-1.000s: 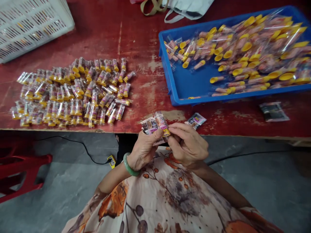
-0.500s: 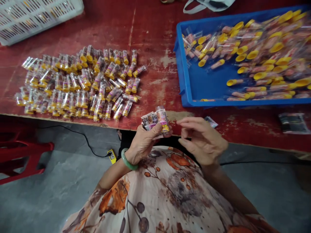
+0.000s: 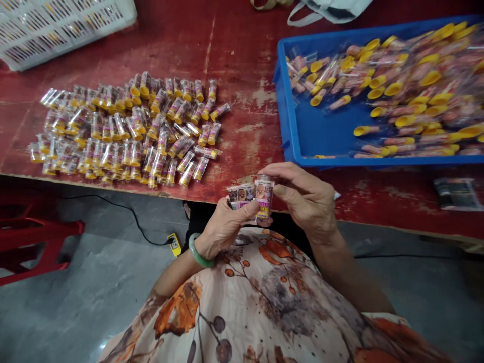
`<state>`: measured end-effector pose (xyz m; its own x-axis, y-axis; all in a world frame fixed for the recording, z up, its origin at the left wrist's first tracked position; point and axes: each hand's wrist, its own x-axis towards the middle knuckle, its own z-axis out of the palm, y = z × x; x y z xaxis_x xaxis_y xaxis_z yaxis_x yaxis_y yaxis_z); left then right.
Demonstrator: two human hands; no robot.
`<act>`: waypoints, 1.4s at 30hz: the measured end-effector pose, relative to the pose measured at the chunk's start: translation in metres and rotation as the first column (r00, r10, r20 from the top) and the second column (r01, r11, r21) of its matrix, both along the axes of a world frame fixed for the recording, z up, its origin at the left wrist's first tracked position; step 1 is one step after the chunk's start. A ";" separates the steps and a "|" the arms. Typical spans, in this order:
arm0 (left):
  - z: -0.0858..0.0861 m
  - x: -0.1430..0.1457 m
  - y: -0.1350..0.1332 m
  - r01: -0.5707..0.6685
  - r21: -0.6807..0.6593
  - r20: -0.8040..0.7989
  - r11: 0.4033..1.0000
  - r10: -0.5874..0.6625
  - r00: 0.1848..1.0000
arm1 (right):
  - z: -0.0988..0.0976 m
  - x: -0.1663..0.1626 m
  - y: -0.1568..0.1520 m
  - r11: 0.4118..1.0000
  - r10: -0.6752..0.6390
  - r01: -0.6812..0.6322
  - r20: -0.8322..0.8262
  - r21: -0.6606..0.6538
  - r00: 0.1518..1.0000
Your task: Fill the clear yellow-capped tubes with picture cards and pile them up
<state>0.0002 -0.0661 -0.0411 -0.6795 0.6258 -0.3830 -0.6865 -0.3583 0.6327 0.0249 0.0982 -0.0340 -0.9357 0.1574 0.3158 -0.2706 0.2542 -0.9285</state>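
My left hand (image 3: 230, 219) is closed round a small fanned stack of printed labels (image 3: 241, 194), brown, pink and white, with the thumb pressing on top. Against the stack, in the same hand, stands a short clear plastic tube (image 3: 263, 201) with a printed front in pink and yellow. The fingertips and thumb of my right hand (image 3: 308, 199) close on the tube's upper right side. Whatever the tube contains is too small to make out. Both hands are at the table's front edge, above my lap.
Many small yellow-ended clear tubes (image 3: 113, 126) lie in rows on the red table (image 3: 242, 60), left. A blue tray (image 3: 317, 133) on the right holds yellow-ended pink pieces in clear wrap. A white basket (image 3: 68, 35), a white bag (image 3: 336, 11) and a dark packet (image 3: 458, 193) lie around.
My right hand has moved left and its fingers have come onto the tube. My left hand, with the labels and tube, has shifted slightly right and down.
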 end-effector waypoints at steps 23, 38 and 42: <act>-0.004 -0.001 -0.016 -0.028 -0.066 0.029 0.997 0.030 0.999 | -0.012 -0.007 -0.019 0.999 0.020 -0.017 0.062 -0.039 0.998; -0.021 -0.036 -0.084 -0.426 -0.271 -0.023 0.863 0.437 0.899 | -0.023 -0.114 -0.095 0.850 0.273 0.033 0.493 -0.526 0.826; -0.026 -0.039 -0.105 -0.632 -0.323 -0.081 0.704 0.645 0.760 | -0.029 -0.146 -0.129 0.946 0.134 0.022 0.451 -0.324 0.883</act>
<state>-0.0389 -0.1711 -0.0673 -0.8539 -0.1114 -0.5084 -0.3908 -0.5077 0.7678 -0.1212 -0.0308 -0.0635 -0.9707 0.1174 -0.2099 0.2026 -0.0709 -0.9767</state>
